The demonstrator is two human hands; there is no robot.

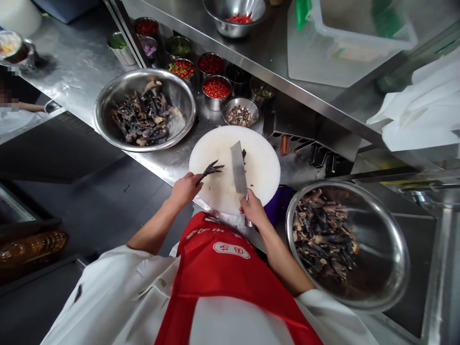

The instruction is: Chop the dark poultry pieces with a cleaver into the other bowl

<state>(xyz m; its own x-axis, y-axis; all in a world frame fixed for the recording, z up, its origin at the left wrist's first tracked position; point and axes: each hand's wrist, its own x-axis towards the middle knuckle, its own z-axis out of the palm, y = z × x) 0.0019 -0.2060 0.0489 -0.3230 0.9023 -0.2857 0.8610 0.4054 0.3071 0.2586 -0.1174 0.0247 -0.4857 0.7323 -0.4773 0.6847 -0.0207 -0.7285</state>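
My left hand [186, 190] grips a dark chicken foot [209, 171], its toes reaching over the left part of the round white cutting board [201, 143]. In my right hand [252, 207] is the handle of a cleaver [238, 166], whose broad blade is above the middle of the board. Small dark scraps [245, 154] lie just right of the blade, partly hidden by it. To the left stands a steel bowl [104, 125] with a pile of dark chicken feet [143, 115]. At the lower right, a larger steel bowl [390, 258] holds many more dark pieces [325, 235].
Behind the board stand steel cups of chopped red chilies [216, 88] and a small bowl of mixed bits [240, 116]. A shelf [273, 67] overhangs them, carrying a steel bowl [235, 29] and a plastic bin [319, 62]. Knives sit in a rack [305, 143]. Another person's arm [32, 107] shows at far left.
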